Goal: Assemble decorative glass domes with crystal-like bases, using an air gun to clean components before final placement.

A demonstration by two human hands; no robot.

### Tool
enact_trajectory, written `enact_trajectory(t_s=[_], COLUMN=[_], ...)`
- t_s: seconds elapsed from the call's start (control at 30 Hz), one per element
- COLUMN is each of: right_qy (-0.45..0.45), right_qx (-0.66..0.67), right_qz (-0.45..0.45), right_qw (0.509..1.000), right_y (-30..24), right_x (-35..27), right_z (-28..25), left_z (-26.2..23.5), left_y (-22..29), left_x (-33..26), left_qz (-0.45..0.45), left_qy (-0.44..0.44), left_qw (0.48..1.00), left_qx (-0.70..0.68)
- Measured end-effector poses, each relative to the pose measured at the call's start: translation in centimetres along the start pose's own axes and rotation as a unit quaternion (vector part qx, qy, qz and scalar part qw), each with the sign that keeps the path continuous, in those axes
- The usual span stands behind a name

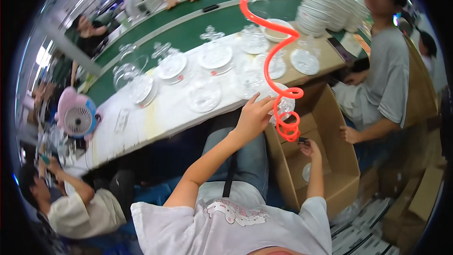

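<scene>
My left hand (255, 117) grips a clear round plastic piece (284, 107) over the near left edge of an open cardboard box (340, 160). A red coiled air hose (271, 61) hangs down in front of this piece and partly covers it. Inside the box opening, my right hand (310, 149) is closed on a small dark air blow gun (303, 140) at the hose's lower end. Most of the gun is hidden by my fingers. Deeper in the box lies a small clear round piece (306, 172).
Several clear plastic parts with white discs (215, 56) stand on the white tabletop (137, 134). Stacked white bowls (318, 2) rise at the far right. A pink fan (78, 118) is at left. A co-worker's hand (349, 134) rests at the box's right edge.
</scene>
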State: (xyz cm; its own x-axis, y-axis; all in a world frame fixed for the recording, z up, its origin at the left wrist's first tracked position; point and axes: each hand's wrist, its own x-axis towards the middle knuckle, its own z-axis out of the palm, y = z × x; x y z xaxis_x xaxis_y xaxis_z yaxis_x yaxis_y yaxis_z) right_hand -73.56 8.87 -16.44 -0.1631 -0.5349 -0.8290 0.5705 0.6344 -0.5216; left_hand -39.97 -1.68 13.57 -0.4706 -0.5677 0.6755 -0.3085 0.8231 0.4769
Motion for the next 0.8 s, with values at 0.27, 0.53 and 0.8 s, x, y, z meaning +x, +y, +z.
enact_trajectory(t_s=[0.27,0.53,0.8], right_qy=[-0.091,0.183,0.193], right_qx=[-0.295,-0.317,-0.103], right_qz=[-0.477,-0.523,-0.669], right_qw=[0.823,0.769,0.711], right_y=[-1.9,-3.2,-7.9], right_x=[-19.3,-18.1,-20.4], right_z=[18.9,22.7,12.2], left_z=[0.4,3.6,4.5], left_y=[-3.2,-3.5,-3.1], left_x=[-0.8,4.3,6.2], left_qz=[-0.073,-0.032,-0.074], left_qy=[0.076,0.049,0.008], left_qw=[0.991,0.991,0.992], left_qx=[0.080,0.119,0.103])
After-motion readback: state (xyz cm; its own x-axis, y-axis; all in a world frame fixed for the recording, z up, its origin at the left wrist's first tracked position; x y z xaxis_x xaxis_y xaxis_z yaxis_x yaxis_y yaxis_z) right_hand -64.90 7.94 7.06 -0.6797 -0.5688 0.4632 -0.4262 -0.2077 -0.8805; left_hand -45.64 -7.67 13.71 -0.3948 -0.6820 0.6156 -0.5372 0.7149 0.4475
